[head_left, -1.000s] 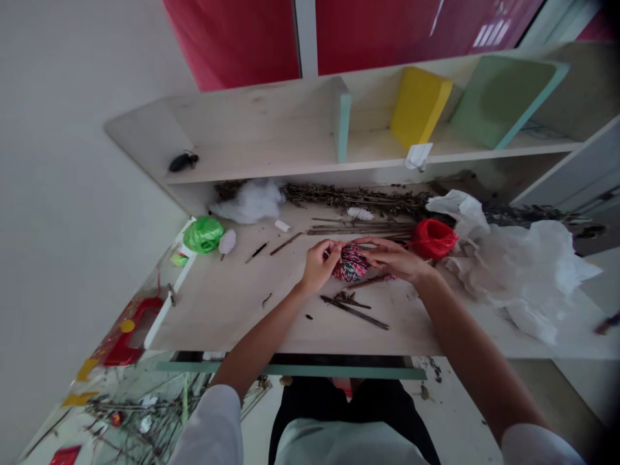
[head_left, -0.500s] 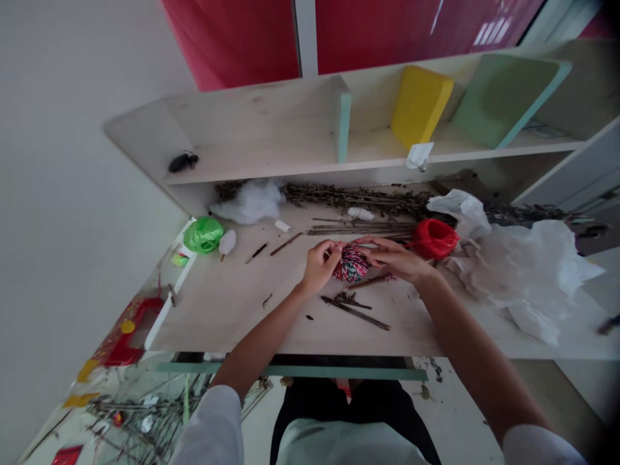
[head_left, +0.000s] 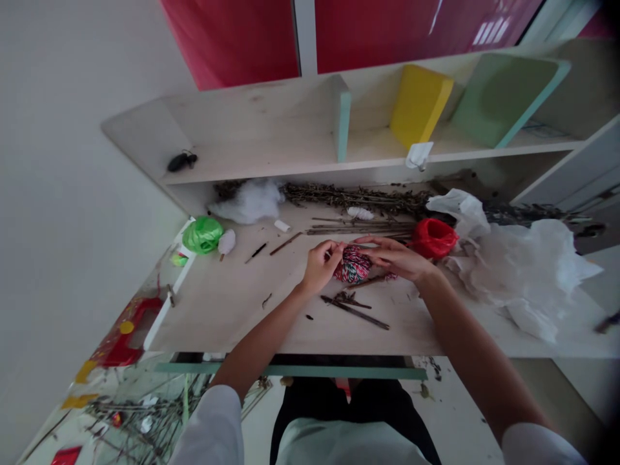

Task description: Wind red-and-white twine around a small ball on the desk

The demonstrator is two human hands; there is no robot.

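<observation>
A ball of multicoloured yarn (head_left: 353, 266) in red, white and green sits between my two hands on the pale desk. My left hand (head_left: 322, 263) is closed in a pinch at the ball's upper left, with thumb and index finger together on the yarn. From the right, my right hand (head_left: 394, 257) grips the ball's upper right side, its fingers reaching over it. The fingers partly cover the ball. A short brown stick (head_left: 365, 283) lies just under it, with a bit of yarn at the right end. Closer to me rest a few dark twigs (head_left: 356, 313).
A red roll of plastic twine (head_left: 433, 239) and crumpled white plastic (head_left: 523, 271) are right of my hands. At left sit a green twine roll (head_left: 203, 235), a small white puff on a stick (head_left: 227, 242) and a pen (head_left: 256, 252). White fluff (head_left: 252, 201) and dried stems (head_left: 358, 197) lie behind.
Almost nothing differs. The right hand's fingers have shifted very slightly on the yarn ball; the left hand keeps its pinch in the same place.
</observation>
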